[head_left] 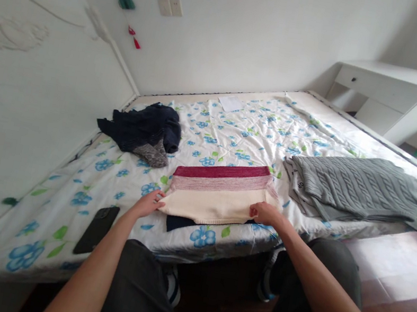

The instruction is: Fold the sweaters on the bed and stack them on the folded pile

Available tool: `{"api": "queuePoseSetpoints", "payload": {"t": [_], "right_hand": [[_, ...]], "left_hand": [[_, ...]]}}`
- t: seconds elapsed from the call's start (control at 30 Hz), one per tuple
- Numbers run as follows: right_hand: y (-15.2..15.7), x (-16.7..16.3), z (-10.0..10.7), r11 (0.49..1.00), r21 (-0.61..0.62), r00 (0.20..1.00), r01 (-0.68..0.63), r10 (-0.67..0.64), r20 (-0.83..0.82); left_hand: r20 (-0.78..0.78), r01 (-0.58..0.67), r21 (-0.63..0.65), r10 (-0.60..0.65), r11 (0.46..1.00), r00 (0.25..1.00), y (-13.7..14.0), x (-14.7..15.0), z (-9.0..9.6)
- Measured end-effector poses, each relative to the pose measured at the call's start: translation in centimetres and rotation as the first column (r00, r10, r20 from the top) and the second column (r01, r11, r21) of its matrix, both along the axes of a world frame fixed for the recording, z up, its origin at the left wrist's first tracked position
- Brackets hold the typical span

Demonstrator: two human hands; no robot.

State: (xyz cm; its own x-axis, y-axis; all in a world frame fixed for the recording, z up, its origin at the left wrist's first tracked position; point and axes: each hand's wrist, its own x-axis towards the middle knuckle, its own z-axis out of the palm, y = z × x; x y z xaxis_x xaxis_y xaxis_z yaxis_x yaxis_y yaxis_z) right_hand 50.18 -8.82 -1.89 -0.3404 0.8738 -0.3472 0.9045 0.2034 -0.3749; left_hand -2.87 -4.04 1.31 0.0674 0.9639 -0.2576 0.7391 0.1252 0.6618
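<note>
Cream-and-burgundy knit [218,192], frame centre: left hand [151,202] pinching edge; right hand [265,213], grip unclear; dark cloth [178,223] underneath mostly hidden.

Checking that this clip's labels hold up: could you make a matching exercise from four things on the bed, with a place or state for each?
Things:
1. striped knit garment
2. phone
3. grey cable-knit garment
4. navy garment

Places or states:
A. crumpled in a loose heap
B. rightmost of the four
C. between the left hand and right hand
D. beside the left forearm

Pairs: 1-C, 2-D, 3-B, 4-A
</note>
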Motion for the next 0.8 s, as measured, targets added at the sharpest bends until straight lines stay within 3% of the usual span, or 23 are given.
{"api": "queuePoseSetpoints", "payload": {"t": [0.17, 0.3, 0.4, 0.6, 0.7, 0.8], "right_hand": [[0.1, -0.4, -1.0, 1.0, -0.027, 1.0, -0.017, 0.017, 0.001], [0.2, -0.2, -0.7, 1.0, -0.019, 0.999, -0.025, 0.024, -0.022], [0.1, -0.7, -0.6, 0.998, 0.021, 0.993, -0.06, 0.062, -0.104], [-0.7, -3.3, -0.8, 0.97, 0.186, 0.943, -0.156, 0.202, -0.263], [-1.6, -5.0, -1.6, 0.947, 0.282, 0.936, -0.153, 0.231, -0.267], [-2.4, -6.8, -2.5, 0.942, 0.284, 0.946, -0.178, 0.244, -0.215]], "left_hand": [[-0.171, 0.053, -0.029, -0.058, 0.998, 0.984, -0.4, 0.2, 0.4], [-0.337, 0.116, 0.16, -0.056, 0.98, 0.94, -0.5, 1.6, 1.2], [-0.339, 0.282, 0.207, -0.202, 0.937, 0.919, -1.3, 5.1, 1.3], [-0.242, 0.566, 0.133, -0.527, 0.814, 0.815, -4.1, 14.5, -1.6], [-0.244, 0.607, 0.224, -0.559, 0.763, 0.792, -4.7, 17.4, -3.4], [-0.289, 0.651, 0.244, -0.586, 0.719, 0.757, -4.4, 18.5, -4.4]]}}
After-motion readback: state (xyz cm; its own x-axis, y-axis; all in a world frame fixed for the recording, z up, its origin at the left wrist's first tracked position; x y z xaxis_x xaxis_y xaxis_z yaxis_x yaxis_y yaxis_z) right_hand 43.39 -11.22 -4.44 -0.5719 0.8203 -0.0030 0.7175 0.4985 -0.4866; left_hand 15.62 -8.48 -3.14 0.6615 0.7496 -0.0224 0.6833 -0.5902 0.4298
